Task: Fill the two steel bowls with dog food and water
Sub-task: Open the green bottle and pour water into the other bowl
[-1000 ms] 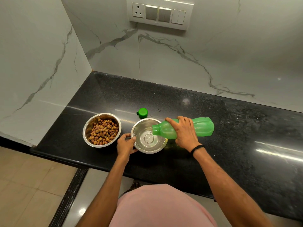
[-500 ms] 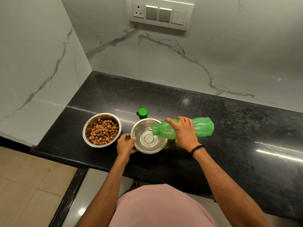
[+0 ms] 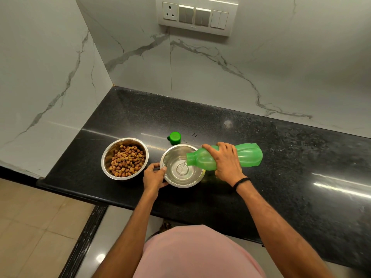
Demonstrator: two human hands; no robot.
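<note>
Here, at the centre of the frame, a person's right hand (image 3: 226, 163) was wrapped around the middle of a green plastic bottle (image 3: 250, 156). The bottle lay tipped almost flat with its open mouth over a steel water bowl (image 3: 181, 186). A thin stream of water ran from the mouth into a shallow pool in that bowl. The left hand (image 3: 153, 176) pinched the bowl's lower-left rim, apparently to steady it. Just to the left sat a steel food bowl (image 3: 104, 157), filled with brown dog food (image 3: 126, 161). The bottle's green cap (image 3: 175, 138) stood on the black stone counter (image 3: 281, 177), just above the water bowl in the frame.

The bottle looked light, smooth and slightly squeezable. Its ridged waist, where the hand held it, seemed the surest place to grasp, since wet plastic could slip. The water bowl looked thin, stiff and apt to slide on the polished counter, and it would grow heavier as it filled. Its rolled rim, taken on two sides, would probably be the safest hold for carrying it level.

No brand or label could be read on the bottle, cap or bowls. A switch plate (image 3: 197, 16) at the top of the frame bore a mark too small to read.
</note>
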